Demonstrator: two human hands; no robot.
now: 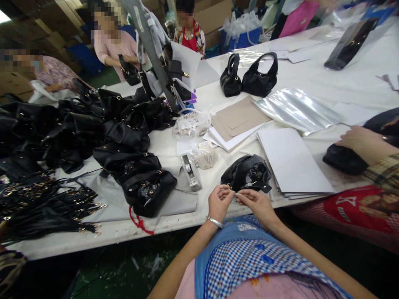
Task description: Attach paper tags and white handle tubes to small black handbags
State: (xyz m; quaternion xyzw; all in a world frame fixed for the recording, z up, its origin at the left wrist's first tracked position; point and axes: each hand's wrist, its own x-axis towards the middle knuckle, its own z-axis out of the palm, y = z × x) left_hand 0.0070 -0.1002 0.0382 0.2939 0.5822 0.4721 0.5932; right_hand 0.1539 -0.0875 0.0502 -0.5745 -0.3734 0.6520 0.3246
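Note:
My left hand (220,203) and my right hand (257,206) meet close together at the table's near edge, fingertips pinched. Whatever small thing they hold between them is too tiny to name. Just beyond my fingers lies a black handbag (246,172), its opening showing clear plastic and gold-coloured metal parts. Left of it stands a tape dispenser (190,172) beside a clear bag of small pale pieces (205,155). Two more black handbags, the nearer one (149,193) with plastic in its opening, lie further left, near a red cord (140,222).
A heap of black handbags (71,124) and a pile of black straps with gold clips (46,203) cover the left side. White sheets (293,160), brown card (238,116) and clear plastic sleeves (299,108) lie right. A co-worker's hand (363,143) rests on a black bag; other people stand behind.

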